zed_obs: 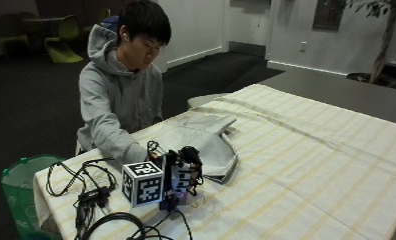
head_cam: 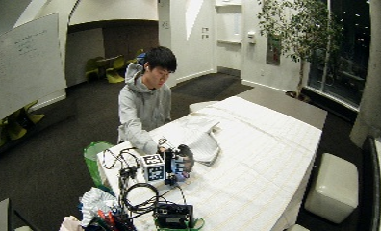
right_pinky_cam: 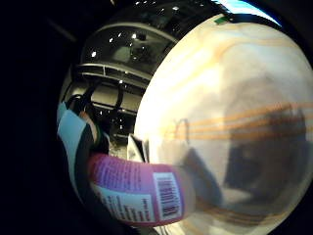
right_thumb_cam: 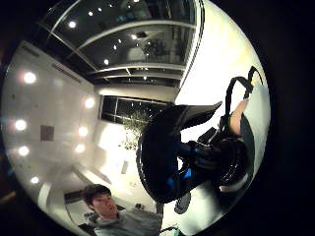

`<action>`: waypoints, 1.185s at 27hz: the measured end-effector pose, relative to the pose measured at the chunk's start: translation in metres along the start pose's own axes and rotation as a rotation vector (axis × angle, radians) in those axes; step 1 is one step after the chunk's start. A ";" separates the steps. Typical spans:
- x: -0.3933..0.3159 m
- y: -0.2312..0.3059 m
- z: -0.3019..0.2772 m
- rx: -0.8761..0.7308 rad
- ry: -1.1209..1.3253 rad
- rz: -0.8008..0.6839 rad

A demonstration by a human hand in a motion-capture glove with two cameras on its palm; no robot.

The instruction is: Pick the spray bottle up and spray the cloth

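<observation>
The outside view looks across the counter [zed_obs: 304, 150] from its near corner, close to the seated person [zed_obs: 121, 85]. The wide outside view stands farther back and higher, taking in the same counter [head_cam: 254, 159] and room. Both palm views sit close to the spray bottle [right_pinky_cam: 142, 193], one facing the striped tablecloth [right_pinky_cam: 234, 112], the other the ceiling [right_thumb_cam: 133, 29].

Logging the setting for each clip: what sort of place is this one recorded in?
Probably an office or campus common area, not a home. A large whiteboard lines one wall, lime-green lounge chairs sit in the back, and a tall indoor tree stands by big dark windows. The work happens on a long table under a striped cloth.
</observation>
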State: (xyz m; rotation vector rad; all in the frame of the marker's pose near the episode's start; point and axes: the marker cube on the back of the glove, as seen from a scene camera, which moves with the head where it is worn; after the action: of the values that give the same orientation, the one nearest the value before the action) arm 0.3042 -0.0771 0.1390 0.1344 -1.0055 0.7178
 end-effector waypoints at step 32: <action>-0.120 0.143 0.108 -0.969 0.869 -0.054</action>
State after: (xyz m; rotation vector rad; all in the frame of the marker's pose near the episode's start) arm 0.0997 -0.0709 0.0706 -0.9203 -0.4085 0.1254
